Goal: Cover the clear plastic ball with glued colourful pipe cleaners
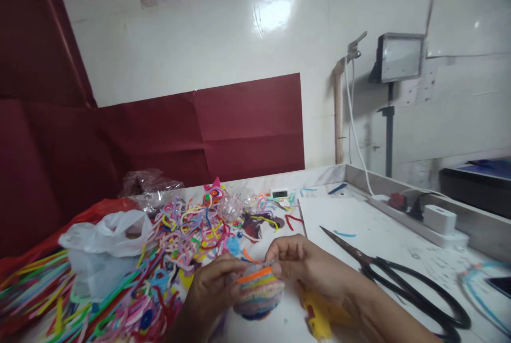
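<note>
My left hand [211, 287] and my right hand [297, 263] meet over a small round piece wound from coloured pipe cleaners [258, 292], striped orange, yellow, pink and blue. My left hand curls around its left side. The fingers of my right hand pinch its top rim. A yellow glue gun [317, 319] lies on the table just under my right wrist.
A heap of loose coloured pipe cleaners [187, 228] covers the table's left and middle. A white plastic bag [99, 252] sits on it at the left. Large black scissors [403, 284] lie at the right. A white power strip [439, 220] stands along the right edge.
</note>
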`<state>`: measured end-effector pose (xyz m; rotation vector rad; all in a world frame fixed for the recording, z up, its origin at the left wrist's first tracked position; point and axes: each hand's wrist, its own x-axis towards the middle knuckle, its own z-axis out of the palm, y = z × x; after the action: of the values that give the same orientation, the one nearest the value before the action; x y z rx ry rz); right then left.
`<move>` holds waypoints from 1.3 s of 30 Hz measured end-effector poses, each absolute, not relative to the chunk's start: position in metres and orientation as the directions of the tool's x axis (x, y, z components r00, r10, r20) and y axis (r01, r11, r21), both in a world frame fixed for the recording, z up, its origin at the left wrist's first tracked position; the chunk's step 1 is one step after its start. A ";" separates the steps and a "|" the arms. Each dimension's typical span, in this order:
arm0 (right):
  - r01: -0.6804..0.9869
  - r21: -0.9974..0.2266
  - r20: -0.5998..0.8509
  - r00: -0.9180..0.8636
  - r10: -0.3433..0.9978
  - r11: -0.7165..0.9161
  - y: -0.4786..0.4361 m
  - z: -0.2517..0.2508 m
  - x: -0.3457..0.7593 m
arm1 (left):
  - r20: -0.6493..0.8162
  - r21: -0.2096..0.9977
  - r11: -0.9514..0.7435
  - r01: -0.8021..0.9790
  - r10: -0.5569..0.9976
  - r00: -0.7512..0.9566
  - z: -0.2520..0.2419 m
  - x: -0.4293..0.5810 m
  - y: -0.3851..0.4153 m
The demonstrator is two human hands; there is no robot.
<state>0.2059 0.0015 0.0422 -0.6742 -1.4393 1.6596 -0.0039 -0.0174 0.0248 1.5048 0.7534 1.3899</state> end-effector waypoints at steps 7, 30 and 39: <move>-0.229 -0.973 0.140 -0.521 0.842 0.020 -0.001 0.042 0.206 | 0.273 0.950 -0.228 -0.216 0.938 0.212 0.022 -0.007 -0.017; 0.258 -0.892 0.251 -0.402 0.881 0.371 -0.012 0.051 0.195 | 0.663 0.523 -0.635 0.569 0.723 0.197 0.029 -0.008 -0.015; 0.501 -0.621 0.440 -0.414 0.797 0.603 -0.016 0.045 0.174 | 0.601 0.534 -0.637 0.556 0.749 0.280 0.031 0.001 -0.022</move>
<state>0.1740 -0.0165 0.0451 -1.0212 -2.0973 0.5168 0.0011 -0.0215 0.0310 2.3281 1.2088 1.2826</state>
